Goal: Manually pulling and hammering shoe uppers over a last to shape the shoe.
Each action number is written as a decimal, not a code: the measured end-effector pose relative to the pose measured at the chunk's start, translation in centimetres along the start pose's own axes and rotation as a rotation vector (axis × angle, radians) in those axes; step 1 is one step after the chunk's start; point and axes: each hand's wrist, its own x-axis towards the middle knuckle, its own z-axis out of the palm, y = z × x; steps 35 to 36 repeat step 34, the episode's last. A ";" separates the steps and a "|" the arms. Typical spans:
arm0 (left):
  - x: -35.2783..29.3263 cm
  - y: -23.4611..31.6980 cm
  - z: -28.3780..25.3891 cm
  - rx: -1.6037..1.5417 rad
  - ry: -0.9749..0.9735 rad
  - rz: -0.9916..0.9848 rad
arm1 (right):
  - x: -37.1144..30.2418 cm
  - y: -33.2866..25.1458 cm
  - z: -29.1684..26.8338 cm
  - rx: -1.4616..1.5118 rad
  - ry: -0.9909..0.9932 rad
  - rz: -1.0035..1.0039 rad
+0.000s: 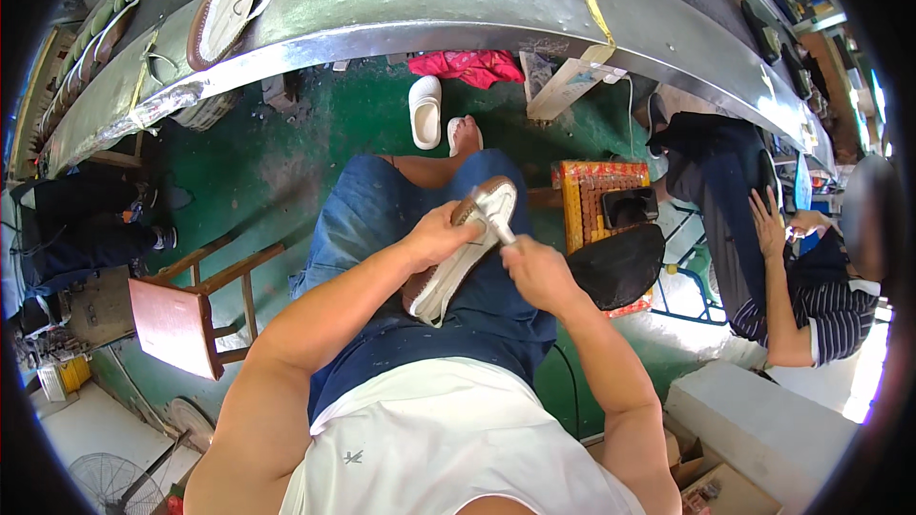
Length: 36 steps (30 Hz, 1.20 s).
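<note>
Across my lap lies a brown and white shoe (441, 288), sole side up, its far end toward my knees. My left hand (439, 236) is closed around its side, steadying it against my thighs. In my right hand (537, 272) is a hammer (500, 219), gripped by the handle. The hammer's head is smeared by motion and lies over the far half of the sole; I cannot tell whether it touches.
A long metal bench (382, 2) curves ahead, bearing another brown and white shoe (229, 5). At left stands a wooden stool (172, 324). At right are a beaded seat (584, 215) with a phone (630, 208), and a seated co-worker (811, 300). White clogs (425, 113) lie ahead.
</note>
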 end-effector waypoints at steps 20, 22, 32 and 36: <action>-7.0 19.0 -13.4 -0.142 0.121 0.710 | 20.9 4.6 -22.4 -0.394 0.859 -0.199; -4.9 25.9 -16.1 0.066 0.222 0.776 | 23.6 5.1 -23.5 -0.420 0.867 -0.183; 12.1 46.2 -24.9 1.825 1.025 0.518 | 27.4 7.9 -23.9 -0.233 1.039 0.105; 16.0 45.2 -28.7 1.943 1.010 0.612 | 28.0 7.6 -23.7 -0.231 1.006 0.142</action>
